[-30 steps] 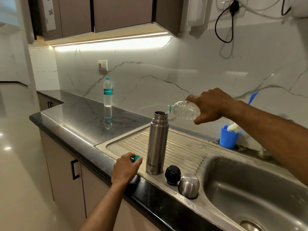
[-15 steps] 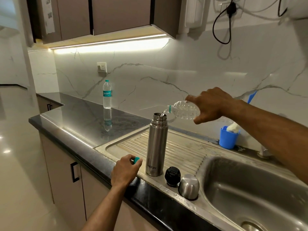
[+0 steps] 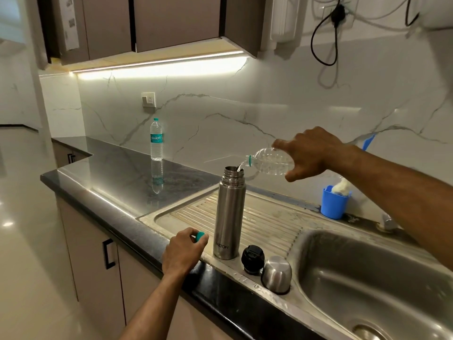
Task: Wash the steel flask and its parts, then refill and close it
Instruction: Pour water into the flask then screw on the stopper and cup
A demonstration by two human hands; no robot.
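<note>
Head camera, kitchen counter: a person's right hand (image 3: 312,153) grips a clear, ribbed plastic water bottle (image 3: 269,163), fingers and thumb curled round its body, and holds it tilted nearly flat with its green-ringed neck just above the open mouth of a tall, cylindrical brushed-steel flask (image 3: 229,214). A thin stream of water runs from the bottle into the flask. The flask stands upright on the ribbed steel drainboard (image 3: 267,217), near its front edge (the maker's name is printed low on its side).

The left hand (image 3: 182,251) rests on the counter's dark stone edge just left of the flask, fingers curled, pinching a small teal bottle cap (image 3: 199,236) between thumb and fingertips.

Just right of the flask's base sits its round black inner stopper (image 3: 252,257), and beside that, touching or nearly so, its domed steel outer cup (image 3: 277,274), upside down on the sink's front rim. The steel sink basin (image 3: 367,278) lies to the right.

Further back, a second, capped plastic water bottle with a teal label (image 3: 156,139) stands upright on the polished dark countertop (image 3: 117,173) near the marble-patterned wall. A small blue plastic cup (image 3: 333,203) holding something white stands behind the drainboard against the wall.
</note>
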